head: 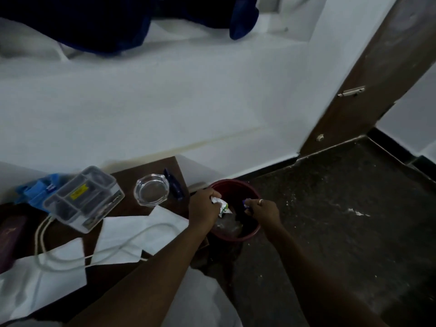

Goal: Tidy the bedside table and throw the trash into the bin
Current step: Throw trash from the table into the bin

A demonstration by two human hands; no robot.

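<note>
A dark red bin [250, 188] stands on the floor just right of the brown bedside table [132, 175]. Both hands are over its opening. My left hand [203, 210] grips a crumpled white wrapper with green and yellow print [221, 204]. My right hand [262, 210], with a ring on one finger, pinches a small blue and white scrap [246, 204]. Some clear plastic trash [227, 226] lies inside the bin.
On the table are a clear compartment box [82, 199], a blue packet [37, 190], a glass ashtray [151, 192], a dark blue sachet [174, 186], white paper sheets [141, 232], a white cable [70, 258] and a maroon case [9, 239]. White wall behind, dark speckled floor right.
</note>
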